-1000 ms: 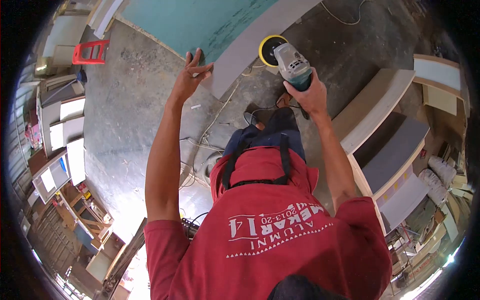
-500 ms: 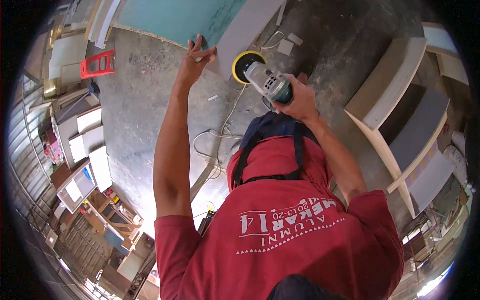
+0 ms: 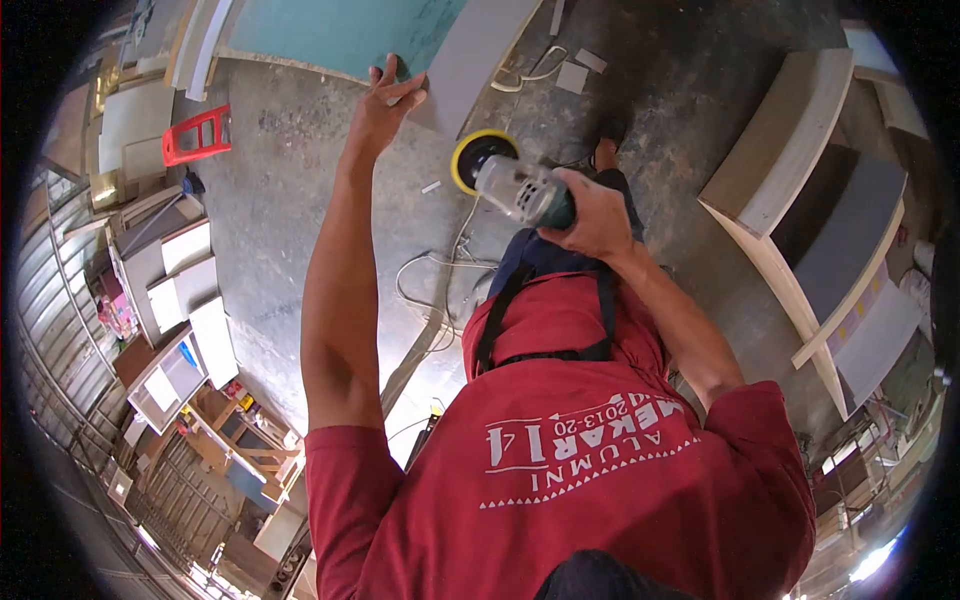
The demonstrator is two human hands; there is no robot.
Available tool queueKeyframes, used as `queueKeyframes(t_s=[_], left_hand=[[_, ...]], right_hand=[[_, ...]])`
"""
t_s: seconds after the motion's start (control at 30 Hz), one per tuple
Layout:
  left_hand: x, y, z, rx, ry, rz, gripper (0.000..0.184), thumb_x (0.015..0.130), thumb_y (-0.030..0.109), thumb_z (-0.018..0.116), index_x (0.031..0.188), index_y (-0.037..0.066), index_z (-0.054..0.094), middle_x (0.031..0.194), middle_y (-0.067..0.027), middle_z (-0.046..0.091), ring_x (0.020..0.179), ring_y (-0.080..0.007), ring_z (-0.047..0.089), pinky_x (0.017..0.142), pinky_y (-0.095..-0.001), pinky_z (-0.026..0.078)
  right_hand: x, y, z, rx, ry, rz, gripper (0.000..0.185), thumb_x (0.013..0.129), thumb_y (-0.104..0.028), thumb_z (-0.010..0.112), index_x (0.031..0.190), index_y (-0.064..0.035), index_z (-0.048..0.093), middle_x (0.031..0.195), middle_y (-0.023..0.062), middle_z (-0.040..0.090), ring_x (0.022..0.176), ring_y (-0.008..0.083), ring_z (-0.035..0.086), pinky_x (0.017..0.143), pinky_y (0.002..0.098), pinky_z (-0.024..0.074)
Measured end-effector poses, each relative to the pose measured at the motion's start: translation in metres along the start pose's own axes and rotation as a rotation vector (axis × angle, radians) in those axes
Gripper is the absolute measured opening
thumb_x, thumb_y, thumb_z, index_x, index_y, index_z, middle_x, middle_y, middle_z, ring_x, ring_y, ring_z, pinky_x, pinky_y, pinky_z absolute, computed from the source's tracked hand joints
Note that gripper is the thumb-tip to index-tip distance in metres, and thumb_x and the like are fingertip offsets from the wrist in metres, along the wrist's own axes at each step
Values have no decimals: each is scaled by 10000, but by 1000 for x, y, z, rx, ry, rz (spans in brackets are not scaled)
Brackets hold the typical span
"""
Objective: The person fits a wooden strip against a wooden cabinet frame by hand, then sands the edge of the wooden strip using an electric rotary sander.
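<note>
My right hand [image 3: 597, 217] is wrapped round the dark green rear of a disc sander [image 3: 515, 190] with a clear-grey body. Its round yellow-edged pad [image 3: 484, 160] is tilted, near the lower corner of a large panel and apart from it. That panel has a teal face [image 3: 335, 35] and a grey strip [image 3: 470, 60] along its right side. At the panel's lower edge is my left hand [image 3: 382, 112], with fingers stretched and spread. Its fingertips overlap the teal and grey surface; whether they press on it I cannot tell.
A pale cord [image 3: 440, 262] loops over the concrete floor below the sander. To the right stands a curved wooden shelf unit [image 3: 780, 150]. A red plastic stool [image 3: 197, 135] lies at the left. Small offcuts [image 3: 572, 77] are on the floor beyond the panel.
The disc sander in my right hand has moved slightly down and left, away from the grey strip, and its pad has turned. My left hand stays spread at the panel's edge.
</note>
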State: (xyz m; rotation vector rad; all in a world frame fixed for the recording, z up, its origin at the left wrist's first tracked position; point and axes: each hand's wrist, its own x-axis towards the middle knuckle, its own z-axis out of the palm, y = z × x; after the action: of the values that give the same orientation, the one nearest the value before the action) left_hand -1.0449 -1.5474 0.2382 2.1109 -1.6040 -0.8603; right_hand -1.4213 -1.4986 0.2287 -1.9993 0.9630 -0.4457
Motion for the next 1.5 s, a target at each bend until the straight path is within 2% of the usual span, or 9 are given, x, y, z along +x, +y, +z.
queueKeyframes(t_s=[0.13,0.4,0.7,0.77,0.8,0.87,0.97,1.4,1.5], left_hand=[[1,-5,4,-13,29,34,373,940,349,739,1311,349,699,1665,-93,285,1572,-337,133,1223,-462,278],[3,-15,12,27,65,88,397,948,396,720,1339,341,679,1669,-89,271,1568,-331,147,1228,-473,269],[11,-32,23,44,131,128,379,913,439,735,1285,371,708,1638,-95,340,1538,-418,211,1208,-501,319],[15,-44,19,-1,58,217,317,927,99,713,1230,182,754,1574,-238,391,1564,-333,181,1270,-457,131],[15,-41,21,-1,57,217,317,927,99,713,1230,182,754,1574,-238,391,1564,-333,181,1270,-457,131],[11,-33,26,57,144,162,384,912,434,739,1289,372,705,1642,-97,330,1540,-418,203,1206,-507,320],[3,-16,13,48,65,110,394,951,381,712,1342,355,673,1666,-87,277,1564,-347,153,1230,-496,269],[-4,-3,9,-75,65,51,368,931,284,750,1295,321,712,1658,-110,300,1567,-376,135,1217,-482,284],[-5,0,7,-77,41,22,359,955,258,725,1313,280,703,1668,-73,290,1580,-326,89,1235,-506,238]], right_hand=[[6,3,-13,-60,83,135,739,681,-365,870,1291,-84,561,1139,196,700,1014,410,690,841,464,568],[28,-1,-12,-99,66,64,705,688,-372,869,1259,-88,568,1097,180,713,977,415,699,815,485,569],[32,6,-14,-142,89,11,695,684,-391,875,1240,-95,580,1084,160,719,947,409,705,803,474,571],[32,7,-15,-93,108,91,710,674,-385,880,1249,-97,579,1083,158,719,960,408,702,809,476,571],[33,6,-15,-93,108,92,710,674,-385,880,1249,-97,579,1083,158,719,960,408,702,809,476,571],[34,4,-17,-81,87,67,718,668,-380,882,1252,-95,578,1080,159,718,982,393,704,819,471,572],[33,3,-11,-94,69,6,713,669,-371,882,1251,-97,576,1079,160,718,983,380,707,818,463,573],[60,33,-41,-119,138,38,673,709,-423,868,1224,-95,583,992,177,727,918,394,716,754,481,572],[74,37,-58,-53,187,5,662,724,-443,862,1218,-103,582,949,178,729,890,402,718,719,477,575]])
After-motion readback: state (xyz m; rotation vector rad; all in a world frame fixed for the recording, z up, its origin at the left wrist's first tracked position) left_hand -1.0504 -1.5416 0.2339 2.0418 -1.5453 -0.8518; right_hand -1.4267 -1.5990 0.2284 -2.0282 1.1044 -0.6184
